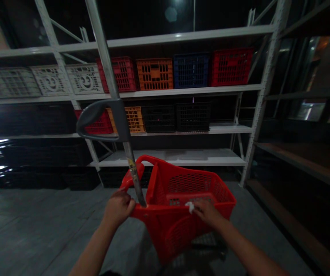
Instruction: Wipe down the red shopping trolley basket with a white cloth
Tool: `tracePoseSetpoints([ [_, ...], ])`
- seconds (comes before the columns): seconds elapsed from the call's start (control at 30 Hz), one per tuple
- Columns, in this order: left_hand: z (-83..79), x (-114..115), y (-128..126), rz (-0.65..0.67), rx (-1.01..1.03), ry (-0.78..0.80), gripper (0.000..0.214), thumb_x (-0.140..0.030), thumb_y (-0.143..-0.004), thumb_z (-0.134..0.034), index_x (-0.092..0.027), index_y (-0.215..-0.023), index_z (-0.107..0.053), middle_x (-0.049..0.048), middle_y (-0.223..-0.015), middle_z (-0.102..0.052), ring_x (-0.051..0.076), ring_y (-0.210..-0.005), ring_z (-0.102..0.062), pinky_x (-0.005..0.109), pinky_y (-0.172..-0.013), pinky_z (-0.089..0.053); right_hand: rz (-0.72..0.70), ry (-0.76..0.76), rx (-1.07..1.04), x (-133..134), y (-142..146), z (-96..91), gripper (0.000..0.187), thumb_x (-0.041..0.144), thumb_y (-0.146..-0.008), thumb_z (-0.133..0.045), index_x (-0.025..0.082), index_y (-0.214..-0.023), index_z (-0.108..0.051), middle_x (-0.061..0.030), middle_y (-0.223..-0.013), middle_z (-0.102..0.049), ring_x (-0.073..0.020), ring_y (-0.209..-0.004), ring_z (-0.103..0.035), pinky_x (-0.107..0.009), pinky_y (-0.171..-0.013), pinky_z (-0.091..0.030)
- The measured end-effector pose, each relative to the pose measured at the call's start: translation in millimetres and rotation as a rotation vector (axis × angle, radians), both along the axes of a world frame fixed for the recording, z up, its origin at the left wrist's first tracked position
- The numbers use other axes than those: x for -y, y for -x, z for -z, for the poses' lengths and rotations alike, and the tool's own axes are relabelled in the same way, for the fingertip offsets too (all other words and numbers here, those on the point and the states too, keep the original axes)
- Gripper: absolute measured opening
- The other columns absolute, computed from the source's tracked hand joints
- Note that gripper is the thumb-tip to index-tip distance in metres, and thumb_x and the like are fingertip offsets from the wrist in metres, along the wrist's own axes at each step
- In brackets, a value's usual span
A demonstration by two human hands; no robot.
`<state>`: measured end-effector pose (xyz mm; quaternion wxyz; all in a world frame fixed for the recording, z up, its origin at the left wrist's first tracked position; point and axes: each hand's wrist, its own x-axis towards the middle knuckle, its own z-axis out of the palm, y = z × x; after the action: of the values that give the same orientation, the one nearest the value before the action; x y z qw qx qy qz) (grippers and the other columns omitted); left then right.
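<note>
A red plastic shopping basket on wheels [179,237] stands on the floor in front of me, with a perforated body. A metal telescopic pole [132,168] rises from its near left side and ends in a dark grey loop handle [96,119]. My left hand [119,208] grips the basket's near rim right beside the pole. My right hand [207,212] rests on the inner far side of the near rim, pinching a small white cloth or tissue [190,207]. The basket's lower end is partly hidden in shadow.
Metal shelving [179,92] ahead holds red, orange, blue, black and white plastic crates [155,74]. Dark stacked crates [32,153] line the left side, and wooden-decked shelving [297,161] stands on the right. The grey concrete floor [41,222] surrounds the basket.
</note>
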<state>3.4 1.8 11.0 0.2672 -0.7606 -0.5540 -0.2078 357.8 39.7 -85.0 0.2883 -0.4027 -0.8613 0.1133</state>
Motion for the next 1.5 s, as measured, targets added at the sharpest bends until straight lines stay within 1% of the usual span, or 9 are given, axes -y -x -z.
tracePoseSetpoints([
  [0.23, 0.3, -3.6, -0.7, -0.08, -0.023, -0.029, 0.041, -0.031, -0.078, -0.035, -0.019, -0.045, -0.057, 0.0038, -0.051, -0.06, 0.017, -0.06, -0.059, 0.03, -0.072, -0.045, -0.101, -0.082, -0.113, 8.9, 106.3, -32.6, 0.015, 0.022, -0.087, -0.048, 0.018, -0.081, -0.061, -0.0024, -0.083, -0.063, -0.0141, -0.08, -0.057, -0.023, -0.074, -0.042],
  [0.4, 0.0, -9.0, 6.7, -0.079, -0.023, 0.006, 0.039, -0.03, -0.077, -0.036, -0.019, -0.048, -0.059, 0.0041, -0.055, -0.062, 0.017, -0.064, -0.06, 0.03, -0.075, -0.044, -0.127, -0.033, -0.241, 12.7, 158.3, -47.2, 0.027, 0.021, -0.087, -0.048, 0.023, -0.114, -0.049, -0.0022, -0.103, -0.063, -0.0143, -0.091, -0.059, -0.024, -0.079, -0.044],
  [0.6, -1.1, -13.1, 16.0, -0.078, -0.039, 0.039, 0.042, -0.033, -0.079, -0.033, -0.019, -0.049, -0.059, 0.0047, -0.058, -0.063, 0.018, -0.068, -0.06, 0.029, -0.071, -0.045, -0.247, -0.155, -0.096, -10.4, 89.9, -8.1, 0.043, 0.01, -0.085, -0.04, 0.023, -0.125, -0.048, -0.005, -0.121, -0.057, -0.0144, -0.111, -0.052, -0.037, -0.101, -0.032],
  [0.9, -4.0, -20.9, 27.1, -0.052, 0.002, 0.108, 0.041, -0.035, -0.077, -0.034, -0.02, -0.049, -0.059, 0.0054, -0.058, -0.063, 0.019, -0.07, -0.059, 0.03, -0.072, -0.044, 0.361, -0.15, 0.052, -32.0, -136.7, 60.6, 0.039, 0.014, -0.084, -0.037, 0.029, -0.115, -0.056, -0.0034, -0.117, -0.06, -0.0213, -0.118, -0.048, -0.059, -0.102, -0.018],
  [0.97, -5.1, -21.8, 25.0, -0.068, -0.001, 0.1, 0.041, -0.035, -0.077, -0.033, -0.019, -0.049, -0.059, 0.006, -0.059, -0.063, 0.02, -0.069, -0.059, 0.03, -0.071, -0.044, 0.468, -0.121, 0.001, -34.7, -141.2, 65.0, 0.037, 0.015, -0.085, -0.035, 0.026, -0.11, -0.06, -0.0045, -0.113, -0.062, -0.0218, -0.116, -0.049, -0.057, -0.101, -0.023],
  [1.07, -6.1, -21.8, 21.4, -0.088, 0.003, 0.094, 0.042, -0.035, -0.078, -0.032, -0.019, -0.05, -0.059, 0.0063, -0.059, -0.062, 0.02, -0.067, -0.058, 0.03, -0.068, -0.044, 0.533, -0.139, -0.117, -32.0, -88.9, 63.7, 0.04, 0.014, -0.087, -0.029, 0.019, -0.107, -0.062, -0.0075, -0.111, -0.063, -0.0199, -0.114, -0.051, -0.047, -0.101, -0.032],
  [1.2, -5.5, -20.6, 23.9, -0.072, 0.03, 0.085, 0.041, -0.036, -0.077, -0.033, -0.019, -0.049, -0.059, 0.0065, -0.059, -0.062, 0.021, -0.069, -0.058, 0.031, -0.069, -0.044, 0.338, -0.21, -0.153, -11.7, 10.8, 54.4, 0.042, 0.012, -0.087, -0.03, 0.021, -0.121, -0.052, -0.0057, -0.123, -0.056, -0.0168, -0.121, -0.044, -0.046, -0.105, -0.024],
  [1.27, -4.8, -20.1, 28.2, -0.058, 0.042, 0.08, 0.04, -0.036, -0.076, -0.034, -0.02, -0.049, -0.059, 0.0061, -0.06, -0.063, 0.021, -0.071, -0.059, 0.032, -0.072, -0.044, 0.262, -0.223, -0.129, -2.6, 28.1, 49.0, 0.045, 0.009, -0.086, -0.032, 0.025, -0.126, -0.047, -0.004, -0.125, -0.054, -0.0161, -0.122, -0.041, -0.049, -0.107, -0.013],
  [1.5, -2.6, -20.9, 29.7, -0.055, 0.039, 0.063, 0.04, -0.035, -0.075, -0.035, -0.02, -0.046, -0.057, 0.005, -0.057, -0.061, 0.02, -0.067, -0.058, 0.031, -0.071, -0.044, 0.618, -0.135, -0.074, -14.0, -79.6, 53.9, 0.037, 0.015, -0.086, -0.035, 0.028, -0.112, -0.058, -0.002, -0.114, -0.062, -0.0239, -0.123, -0.04, -0.061, -0.101, 0.008],
])
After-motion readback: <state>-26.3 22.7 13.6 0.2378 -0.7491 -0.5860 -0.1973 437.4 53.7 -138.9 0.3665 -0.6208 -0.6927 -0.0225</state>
